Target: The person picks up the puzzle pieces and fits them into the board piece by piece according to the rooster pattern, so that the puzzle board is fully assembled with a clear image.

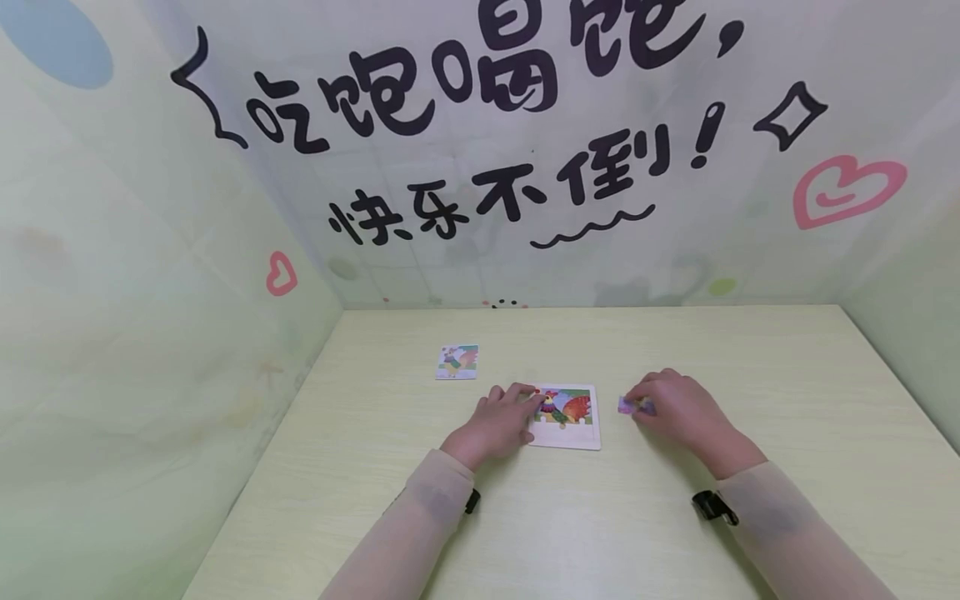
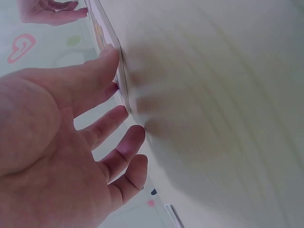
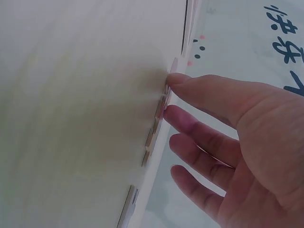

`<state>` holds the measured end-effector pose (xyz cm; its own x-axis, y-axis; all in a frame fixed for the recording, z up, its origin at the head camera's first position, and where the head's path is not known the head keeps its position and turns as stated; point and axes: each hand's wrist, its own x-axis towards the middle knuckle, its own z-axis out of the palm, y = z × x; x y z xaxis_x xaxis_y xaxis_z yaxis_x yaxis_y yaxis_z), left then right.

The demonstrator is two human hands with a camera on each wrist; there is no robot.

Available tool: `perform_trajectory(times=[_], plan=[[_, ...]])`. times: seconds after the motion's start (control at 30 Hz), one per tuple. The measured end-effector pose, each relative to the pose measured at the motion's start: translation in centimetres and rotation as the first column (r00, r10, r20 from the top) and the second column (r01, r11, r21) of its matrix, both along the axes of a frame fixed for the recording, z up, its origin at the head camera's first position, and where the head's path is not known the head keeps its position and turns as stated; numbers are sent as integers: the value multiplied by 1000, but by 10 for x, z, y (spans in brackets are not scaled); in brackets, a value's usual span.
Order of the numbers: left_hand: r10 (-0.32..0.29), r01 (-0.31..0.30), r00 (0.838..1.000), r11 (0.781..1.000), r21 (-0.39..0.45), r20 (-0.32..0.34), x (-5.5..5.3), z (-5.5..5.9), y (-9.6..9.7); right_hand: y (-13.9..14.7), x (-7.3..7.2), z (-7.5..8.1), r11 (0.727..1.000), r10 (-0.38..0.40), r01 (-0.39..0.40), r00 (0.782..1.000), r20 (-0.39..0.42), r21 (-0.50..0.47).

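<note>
A white-framed jigsaw board with a rooster picture in its upper part lies on the table. My left hand rests at its left side; in the left wrist view the thumb touches the board's edge and the other fingers are spread. Just right of the board, my right hand pinches a small puzzle piece between thumb and index finger, partly hidden by the fingers. Several loose pieces lie on the table by these fingertips, and a purple-pink one shows in the head view.
A small rooster picture card lies behind and left of the board. The pale wood-grain table meets a printed cloth wall at the back, with cloth sides left and right. Dark wrist devices sit by the sleeves.
</note>
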<state>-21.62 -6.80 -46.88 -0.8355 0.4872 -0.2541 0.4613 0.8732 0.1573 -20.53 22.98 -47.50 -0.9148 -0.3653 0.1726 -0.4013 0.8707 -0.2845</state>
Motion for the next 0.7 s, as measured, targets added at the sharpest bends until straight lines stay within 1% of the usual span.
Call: perform_trajectory(times=[0.17,0.3,0.47,0.7], plan=[[1,-1,1000,1000,-9,-2,0,1,1,0,-2,-2,1000,6,-6,1000,0,-23],[2,-2,1000,1000,-17,-7,1,2,1,-3,-3,-2,999,9,-8,1000,17,-51],[-1,1,1000,1000,-14,-9,2,2,2,-5,-1,0,998,-6,7,1000,26,-62],[-3,3,1000,1000,-3,-17,2,-1,1,-11,2,0,997,7,-5,1000,15,-82]])
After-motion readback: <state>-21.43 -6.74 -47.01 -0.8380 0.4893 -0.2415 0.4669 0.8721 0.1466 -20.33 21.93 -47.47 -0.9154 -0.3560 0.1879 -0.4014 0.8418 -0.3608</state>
